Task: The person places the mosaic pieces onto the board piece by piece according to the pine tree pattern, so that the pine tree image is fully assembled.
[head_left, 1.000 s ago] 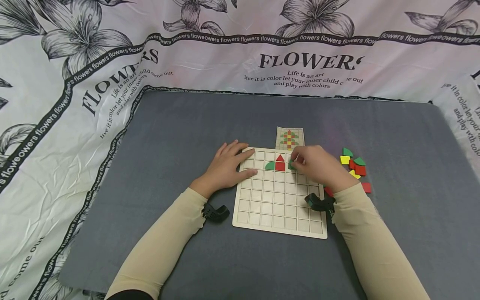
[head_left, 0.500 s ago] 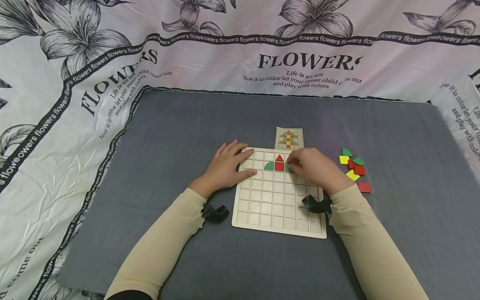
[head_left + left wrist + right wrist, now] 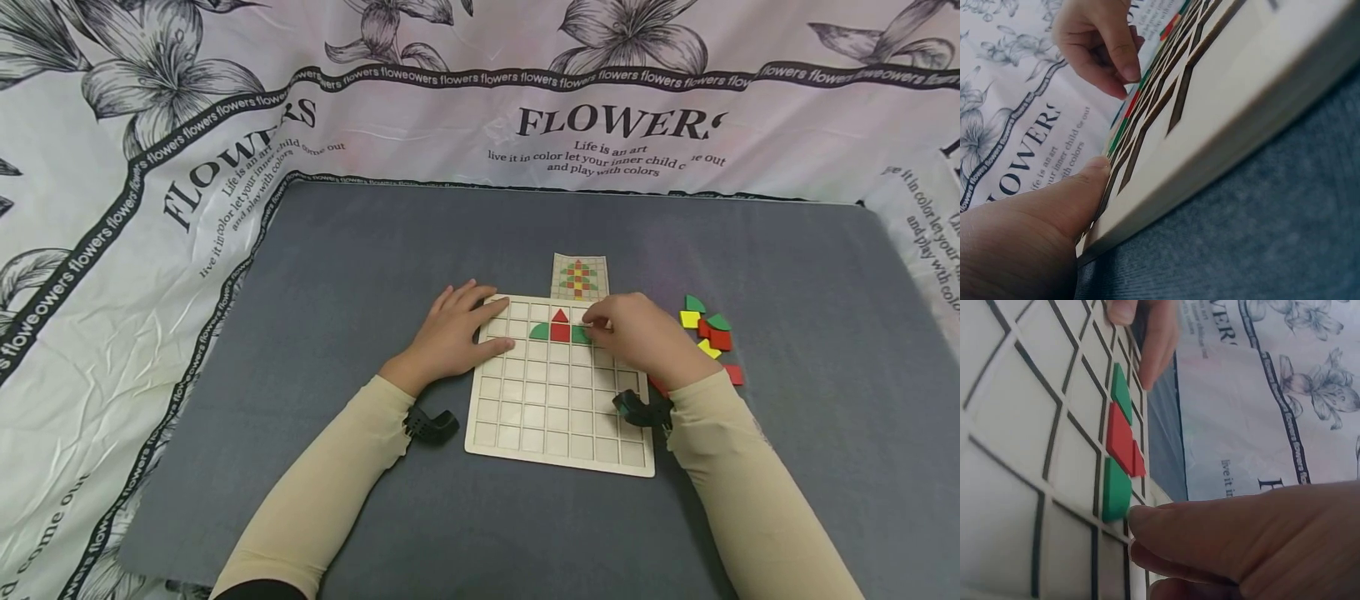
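A pale wooden grid board (image 3: 558,417) lies on the grey table. In it sit a red triangle (image 3: 560,317), a red square (image 3: 560,332) below it, a green quarter-round piece (image 3: 539,332) to the left and another green quarter-round piece (image 3: 580,334) to the right. My left hand (image 3: 453,333) rests spread over the board's upper left edge, thumb on the surface. My right hand (image 3: 637,333) is over the upper right part. Its thumb tip is right at the edge of the right green piece, which lies in its cell, as the right wrist view shows; the other fingers bend beneath the thumb.
Behind the board lies a pattern card (image 3: 579,275) with a coloured tree-like figure. Loose pieces lie to the right: green quarter-rounds (image 3: 694,303), a yellow square (image 3: 689,319) and several red ones (image 3: 721,340). A flower-printed cloth (image 3: 420,125) hangs behind the table.
My right hand moved the right green piece leftward into the cell beside the red square, then drew slightly back to the right, uncovering more of it. My left hand stays put.
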`<act>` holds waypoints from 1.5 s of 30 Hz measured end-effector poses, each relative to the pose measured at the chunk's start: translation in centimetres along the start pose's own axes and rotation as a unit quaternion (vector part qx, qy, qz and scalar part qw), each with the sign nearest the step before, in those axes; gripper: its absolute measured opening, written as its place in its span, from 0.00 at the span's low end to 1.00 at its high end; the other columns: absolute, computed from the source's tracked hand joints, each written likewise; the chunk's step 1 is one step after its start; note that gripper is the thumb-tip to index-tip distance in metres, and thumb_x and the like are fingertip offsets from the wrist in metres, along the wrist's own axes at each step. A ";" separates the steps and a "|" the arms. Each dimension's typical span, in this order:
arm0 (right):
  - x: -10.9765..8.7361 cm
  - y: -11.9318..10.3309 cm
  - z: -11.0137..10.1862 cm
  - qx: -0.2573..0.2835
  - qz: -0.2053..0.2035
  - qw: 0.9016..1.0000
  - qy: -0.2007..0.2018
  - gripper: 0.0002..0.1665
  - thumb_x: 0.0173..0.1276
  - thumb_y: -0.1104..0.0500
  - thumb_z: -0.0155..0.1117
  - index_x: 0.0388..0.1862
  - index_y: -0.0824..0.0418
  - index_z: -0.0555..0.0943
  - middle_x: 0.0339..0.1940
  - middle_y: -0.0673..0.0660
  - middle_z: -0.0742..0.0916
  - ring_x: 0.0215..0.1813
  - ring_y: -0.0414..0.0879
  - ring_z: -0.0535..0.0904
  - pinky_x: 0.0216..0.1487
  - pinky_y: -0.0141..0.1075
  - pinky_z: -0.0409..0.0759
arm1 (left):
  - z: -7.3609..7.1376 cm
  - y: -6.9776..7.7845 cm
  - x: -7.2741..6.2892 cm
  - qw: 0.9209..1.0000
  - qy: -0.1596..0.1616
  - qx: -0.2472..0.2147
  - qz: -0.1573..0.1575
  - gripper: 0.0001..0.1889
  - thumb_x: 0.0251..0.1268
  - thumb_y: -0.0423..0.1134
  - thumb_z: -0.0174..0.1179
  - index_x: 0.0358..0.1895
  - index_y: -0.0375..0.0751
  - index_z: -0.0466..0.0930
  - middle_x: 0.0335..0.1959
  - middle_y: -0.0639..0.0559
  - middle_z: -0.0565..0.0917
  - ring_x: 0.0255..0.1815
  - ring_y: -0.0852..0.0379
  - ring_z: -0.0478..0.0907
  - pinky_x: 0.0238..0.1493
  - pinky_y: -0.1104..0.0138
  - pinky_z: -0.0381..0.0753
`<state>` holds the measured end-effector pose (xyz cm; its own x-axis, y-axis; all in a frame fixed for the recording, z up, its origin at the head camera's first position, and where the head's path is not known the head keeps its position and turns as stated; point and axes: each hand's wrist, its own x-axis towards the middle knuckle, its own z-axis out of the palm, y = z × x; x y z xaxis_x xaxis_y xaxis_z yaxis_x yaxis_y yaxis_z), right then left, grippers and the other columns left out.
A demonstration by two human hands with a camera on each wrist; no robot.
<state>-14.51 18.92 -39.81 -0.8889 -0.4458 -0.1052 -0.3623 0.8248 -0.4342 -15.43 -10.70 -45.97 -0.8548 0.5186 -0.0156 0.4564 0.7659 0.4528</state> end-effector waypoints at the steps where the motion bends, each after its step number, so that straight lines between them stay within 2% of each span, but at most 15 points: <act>1: -0.1 0.1 -0.1 -0.001 0.001 1.000 0.002 0.11 0.72 0.65 0.71 0.50 0.66 0.90 0.42 0.59 0.91 0.43 0.53 0.86 0.48 0.51 0.87 | 0.0 0.0 0.0 1.000 0.000 0.000 0.000 0.38 0.76 0.65 0.57 0.83 0.55 0.64 0.83 0.51 0.62 0.88 0.47 0.45 0.87 0.48 0.35; 10: -1.0 0.9 -1.3 -0.001 0.014 1.000 0.019 0.12 0.73 0.66 0.64 0.51 0.69 0.89 0.43 0.61 0.91 0.43 0.53 0.84 0.45 0.50 0.85 | 0.0 0.0 0.0 1.000 0.001 -0.002 -0.003 0.38 0.76 0.65 0.57 0.83 0.56 0.64 0.83 0.51 0.62 0.88 0.47 0.45 0.87 0.48 0.35; 14: -1.6 1.5 -1.7 -0.001 0.009 1.000 0.023 0.12 0.74 0.67 0.63 0.50 0.70 0.89 0.42 0.62 0.91 0.39 0.52 0.84 0.40 0.48 0.84 | 0.0 0.0 0.0 1.000 0.002 -0.003 -0.004 0.38 0.76 0.65 0.57 0.83 0.56 0.64 0.83 0.51 0.62 0.88 0.47 0.45 0.87 0.48 0.35; 18: -2.2 2.2 -2.0 0.010 0.013 1.000 0.014 0.13 0.74 0.67 0.63 0.51 0.71 0.88 0.43 0.64 0.90 0.38 0.52 0.84 0.38 0.47 0.84 | 0.0 0.0 0.0 1.000 0.002 -0.002 -0.005 0.38 0.76 0.65 0.57 0.83 0.55 0.64 0.83 0.51 0.62 0.88 0.47 0.45 0.87 0.48 0.35; 21: -2.7 2.7 -2.3 0.014 0.031 0.999 0.004 0.14 0.75 0.66 0.63 0.53 0.71 0.87 0.45 0.66 0.90 0.38 0.52 0.84 0.37 0.46 0.83 | 0.0 0.0 0.0 1.000 0.001 -0.002 -0.003 0.38 0.76 0.65 0.57 0.83 0.55 0.64 0.83 0.51 0.62 0.88 0.47 0.45 0.87 0.48 0.35; 27: -4.0 3.8 -2.7 0.016 0.070 0.997 -0.013 0.15 0.76 0.62 0.65 0.55 0.71 0.87 0.46 0.66 0.90 0.43 0.55 0.85 0.39 0.50 0.85 | -0.1 0.1 0.1 1.000 -0.004 0.001 -0.003 0.38 0.76 0.65 0.57 0.83 0.56 0.63 0.83 0.51 0.62 0.88 0.47 0.45 0.87 0.48 0.35; 32: -5.0 4.6 -2.7 -0.001 0.067 0.998 -0.013 0.13 0.73 0.63 0.69 0.51 0.70 0.87 0.42 0.63 0.90 0.42 0.55 0.85 0.42 0.54 0.86 | 0.1 0.1 0.1 1.000 -0.006 0.002 -0.004 0.38 0.76 0.66 0.57 0.83 0.56 0.63 0.83 0.51 0.62 0.88 0.47 0.45 0.87 0.48 0.35; 40: -6.4 5.5 -3.0 -0.010 0.059 0.998 -0.016 0.05 0.70 0.61 0.72 0.39 0.62 0.87 0.32 0.51 0.88 0.33 0.44 0.80 0.33 0.40 0.79 | 0.2 0.0 0.1 1.000 -0.005 0.005 -0.003 0.38 0.76 0.66 0.57 0.83 0.56 0.64 0.83 0.51 0.62 0.88 0.47 0.45 0.87 0.48 0.35; 45: -6.9 6.1 -3.8 -0.007 0.088 0.996 -0.016 0.11 0.71 0.61 0.71 0.45 0.68 0.86 0.35 0.56 0.89 0.32 0.46 0.80 0.33 0.40 0.79 | 0.1 -0.1 0.1 1.000 -0.001 0.006 -0.003 0.38 0.76 0.66 0.57 0.83 0.56 0.64 0.83 0.51 0.62 0.88 0.47 0.45 0.87 0.48 0.35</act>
<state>-11.70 28.38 -38.30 -0.9298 -0.3048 -0.2064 -0.2062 0.8958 -0.3938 -15.54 -10.66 -46.10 -0.8573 0.5144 -0.0196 0.4542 0.7739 0.4414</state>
